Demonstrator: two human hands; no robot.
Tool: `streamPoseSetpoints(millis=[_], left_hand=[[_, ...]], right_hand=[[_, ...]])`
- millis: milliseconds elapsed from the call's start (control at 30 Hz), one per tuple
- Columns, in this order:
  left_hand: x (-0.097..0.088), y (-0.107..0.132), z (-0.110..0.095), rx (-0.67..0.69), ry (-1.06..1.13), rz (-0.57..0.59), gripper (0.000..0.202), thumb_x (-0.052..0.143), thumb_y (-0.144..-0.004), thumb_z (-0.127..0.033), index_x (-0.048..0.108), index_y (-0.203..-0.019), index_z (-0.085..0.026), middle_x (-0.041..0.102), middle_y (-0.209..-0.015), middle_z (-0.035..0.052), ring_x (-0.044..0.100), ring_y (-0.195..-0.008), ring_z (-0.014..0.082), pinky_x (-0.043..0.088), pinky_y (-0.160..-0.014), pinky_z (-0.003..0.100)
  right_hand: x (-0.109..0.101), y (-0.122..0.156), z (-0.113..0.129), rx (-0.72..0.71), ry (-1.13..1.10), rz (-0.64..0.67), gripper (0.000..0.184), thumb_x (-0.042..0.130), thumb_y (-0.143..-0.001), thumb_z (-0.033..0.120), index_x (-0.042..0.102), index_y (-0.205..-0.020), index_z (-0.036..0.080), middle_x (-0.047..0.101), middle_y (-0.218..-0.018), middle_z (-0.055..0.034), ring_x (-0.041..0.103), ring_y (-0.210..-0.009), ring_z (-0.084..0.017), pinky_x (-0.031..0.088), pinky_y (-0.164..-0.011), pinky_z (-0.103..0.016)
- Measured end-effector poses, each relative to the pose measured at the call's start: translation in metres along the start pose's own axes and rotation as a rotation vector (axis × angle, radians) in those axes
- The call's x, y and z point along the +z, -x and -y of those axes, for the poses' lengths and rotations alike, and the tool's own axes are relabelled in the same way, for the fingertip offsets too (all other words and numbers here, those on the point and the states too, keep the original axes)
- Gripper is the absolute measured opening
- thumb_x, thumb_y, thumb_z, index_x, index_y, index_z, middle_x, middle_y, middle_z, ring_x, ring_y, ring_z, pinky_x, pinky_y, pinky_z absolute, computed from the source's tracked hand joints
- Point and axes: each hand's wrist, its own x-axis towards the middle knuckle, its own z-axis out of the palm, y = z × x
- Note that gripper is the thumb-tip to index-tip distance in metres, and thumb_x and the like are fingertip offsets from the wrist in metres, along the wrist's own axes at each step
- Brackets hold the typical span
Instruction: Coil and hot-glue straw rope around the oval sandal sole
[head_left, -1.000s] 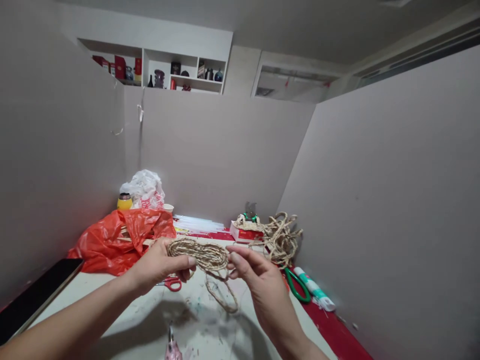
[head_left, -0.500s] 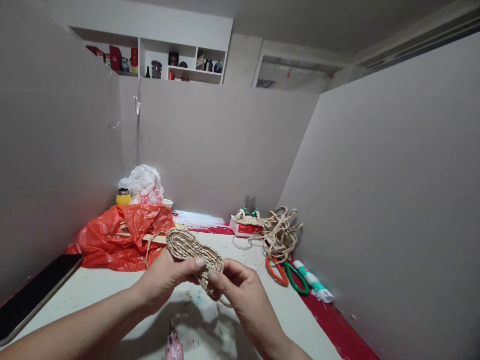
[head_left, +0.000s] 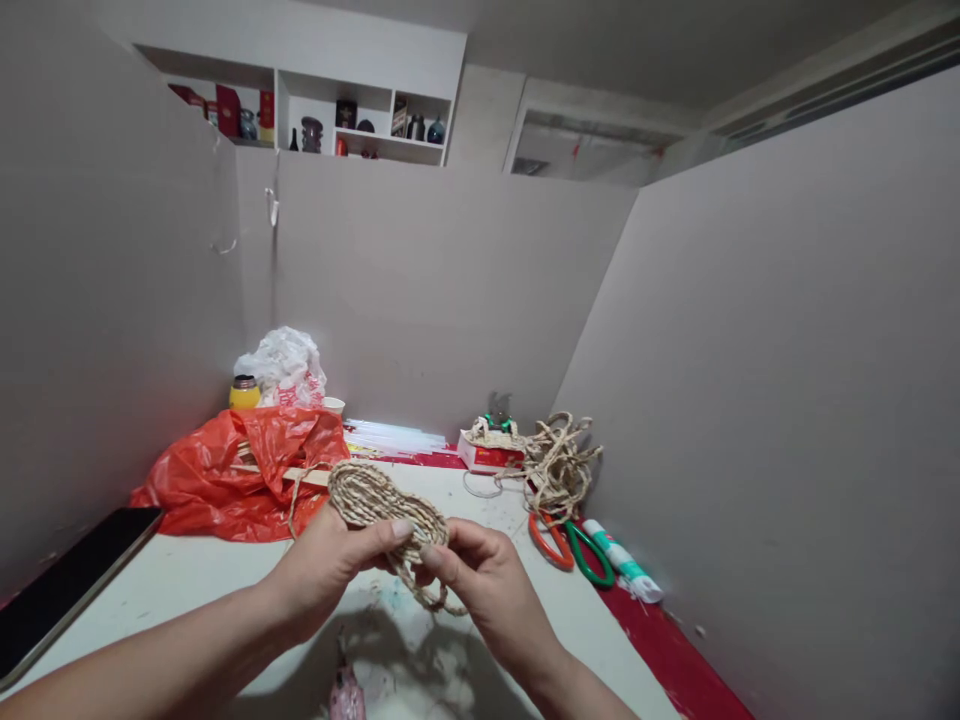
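Above the table, both hands hold a sole-shaped piece of coiled straw rope [head_left: 375, 495], its rows lying side by side. My left hand [head_left: 330, 560] grips its left side, thumb on top and fingers hidden underneath. At the near right end my right hand [head_left: 487, 590] pinches the rope between thumb and fingers. A loose loop of rope hangs below the piece, between the hands. From the left end a strand runs toward the red plastic bag [head_left: 195, 470]. Below the hands lies a pink tool [head_left: 346, 690] with a thin tip, partly cut off by the frame.
A tangled heap of straw rope [head_left: 559, 465] lies back right, near orange-and-green-handled scissors [head_left: 570, 550] and a white-green roll [head_left: 622, 560]. A small box [head_left: 491, 455] and translucent sticks [head_left: 397, 440] are at the back. A phone-like black slab [head_left: 75, 580] lies left. Grey partitions [head_left: 450, 290] enclose the table.
The loose rope loop below the piece now hangs wider and more open. My right hand has shifted slightly along the piece's end; both hands keep their hold.
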Motion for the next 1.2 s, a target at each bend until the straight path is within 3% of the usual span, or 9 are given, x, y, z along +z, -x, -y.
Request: streamPoseSetpoints(millis=[200,400,500,600,833,933,1033,1100,1200], left_hand=[[0.000,-0.001,0.000,0.018,-0.126,-0.082,0.015,0.068,-0.076,-0.028,0.063,-0.079,-0.014,0.060,-0.070,0.0018,0.051,-0.064,0.0132,0.040,-0.059,0.025],[-0.009,-0.007,-0.006,-0.008,-0.150,-0.011,0.019,0.066,-0.079,-0.032,0.066,-0.086,-0.014,0.065,-0.081,0.0059,0.057,-0.077,0.0173,0.043,-0.069,0.029],[-0.018,-0.014,-0.006,-0.019,-0.041,-0.091,0.023,0.066,-0.080,-0.031,0.063,-0.098,-0.017,0.066,-0.093,0.0068,0.059,-0.082,0.0170,0.045,-0.075,0.030],[-0.022,-0.019,-0.005,-0.012,0.059,-0.228,0.028,0.067,-0.079,-0.032,0.060,-0.102,-0.018,0.065,-0.091,0.0055,0.061,-0.079,0.0153,0.046,-0.075,0.030],[-0.026,-0.014,-0.023,0.329,-0.249,-0.436,0.033,0.066,-0.080,-0.032,0.060,-0.110,-0.021,0.062,-0.113,0.0067,0.056,-0.108,0.0196,0.043,-0.091,0.031],[-0.027,-0.011,-0.033,0.272,-0.394,-0.290,0.033,0.067,-0.079,-0.032,0.060,-0.110,-0.022,0.064,-0.108,0.0068,0.056,-0.106,0.0201,0.043,-0.092,0.032],[-0.025,-0.007,-0.028,-0.006,-0.365,0.049,0.039,0.072,-0.075,-0.028,0.060,-0.111,-0.022,0.066,-0.096,0.0044,0.061,-0.089,0.0175,0.046,-0.080,0.031],[-0.022,-0.006,-0.017,-0.172,-0.269,0.205,0.044,0.075,-0.070,-0.024,0.060,-0.111,-0.023,0.067,-0.087,0.0016,0.061,-0.076,0.0145,0.045,-0.070,0.028],[-0.017,-0.007,-0.003,-0.242,-0.167,0.224,0.035,0.077,-0.066,-0.023,0.065,-0.100,-0.020,0.067,-0.078,-0.0005,0.060,-0.069,0.0116,0.043,-0.067,0.025]], right_hand=[[0.001,0.000,0.000,-0.019,-0.011,-0.106,0.036,0.068,-0.078,0.051,0.067,-0.079,0.015,0.059,-0.056,0.0014,0.051,-0.051,-0.010,0.043,-0.049,-0.021],[-0.004,-0.002,0.000,-0.042,0.009,-0.175,0.030,0.070,-0.080,0.044,0.068,-0.075,0.015,0.062,-0.055,0.0010,0.056,-0.049,-0.010,0.047,-0.049,-0.020],[-0.012,-0.007,0.000,-0.054,-0.002,-0.225,0.029,0.068,-0.081,0.045,0.066,-0.077,0.016,0.062,-0.056,0.0023,0.058,-0.046,-0.010,0.047,-0.047,-0.020],[-0.017,-0.011,-0.003,-0.060,-0.015,-0.266,0.029,0.065,-0.083,0.046,0.063,-0.079,0.018,0.060,-0.060,0.0032,0.060,-0.046,-0.012,0.048,-0.044,-0.022],[-0.019,-0.008,0.007,-0.130,0.147,-0.216,0.025,0.064,-0.084,0.042,0.065,-0.077,0.018,0.058,-0.058,0.0030,0.057,-0.047,-0.012,0.046,-0.044,-0.022],[-0.018,-0.004,0.016,-0.205,0.295,-0.103,0.014,0.070,-0.079,0.031,0.072,-0.074,0.018,0.064,-0.064,-0.0009,0.058,-0.056,-0.013,0.045,-0.053,-0.024],[-0.017,-0.002,0.018,-0.318,0.477,0.005,0.008,0.068,-0.080,0.023,0.075,-0.077,0.019,0.067,-0.069,-0.0024,0.059,-0.063,-0.015,0.044,-0.059,-0.025],[-0.016,-0.001,0.016,-0.360,0.548,0.027,0.008,0.065,-0.082,0.021,0.073,-0.082,0.019,0.068,-0.069,-0.0021,0.059,-0.061,-0.014,0.045,-0.058,-0.025],[-0.015,0.000,0.014,-0.358,0.542,0.000,0.009,0.066,-0.081,0.022,0.070,-0.089,0.018,0.069,-0.073,-0.0022,0.060,-0.062,-0.015,0.048,-0.058,-0.025]])
